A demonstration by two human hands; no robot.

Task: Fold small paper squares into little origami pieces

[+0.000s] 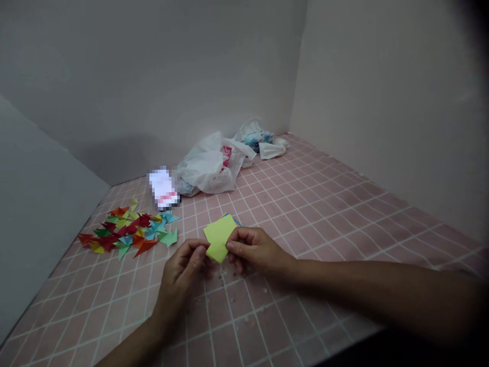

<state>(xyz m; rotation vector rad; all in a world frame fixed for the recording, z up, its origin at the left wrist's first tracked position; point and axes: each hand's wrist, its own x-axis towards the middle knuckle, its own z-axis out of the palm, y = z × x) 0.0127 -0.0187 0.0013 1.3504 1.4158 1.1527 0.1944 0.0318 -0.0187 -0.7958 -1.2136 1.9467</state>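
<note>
Right hand pinches yellow paper; left hand, fingers curled at edge, grip hard to tell. White bag: red mark unreadable. Phone screen pixelated.

On the table, your paper sheet sits between your left hand and right hand. Left of it you have the folded paper pieces, clustered. The phone is at their far side. Right of the phone is your plastic bag; farther right and back, a smaller bag.
</note>
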